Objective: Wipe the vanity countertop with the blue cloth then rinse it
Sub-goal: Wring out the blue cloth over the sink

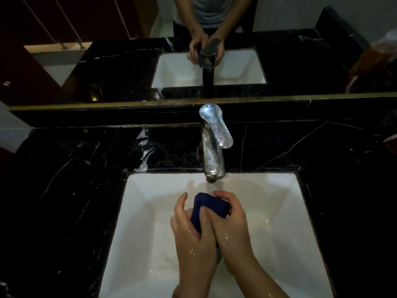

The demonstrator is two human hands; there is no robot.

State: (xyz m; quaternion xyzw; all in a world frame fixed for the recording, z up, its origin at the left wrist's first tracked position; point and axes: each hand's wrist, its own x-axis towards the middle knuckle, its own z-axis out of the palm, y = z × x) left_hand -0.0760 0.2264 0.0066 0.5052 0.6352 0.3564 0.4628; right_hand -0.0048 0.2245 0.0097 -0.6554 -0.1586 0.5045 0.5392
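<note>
The blue cloth (209, 208) is bunched into a wad over the white sink basin (137, 222), just below the chrome faucet (212, 155) spout. My left hand (191, 231) and my right hand (232, 222) both grip it, fingers curled round the wad and pressed together. Both hands are wet and shiny. The black marble countertop (71, 179) surrounds the basin on the left, right and back. I cannot tell whether water runs from the spout.
A mirror (193, 61) behind the counter reflects the sink, the faucet and the person's hands. An orange bag in clear plastic (373, 59) shows at the far right. Dark panels stand at the far left.
</note>
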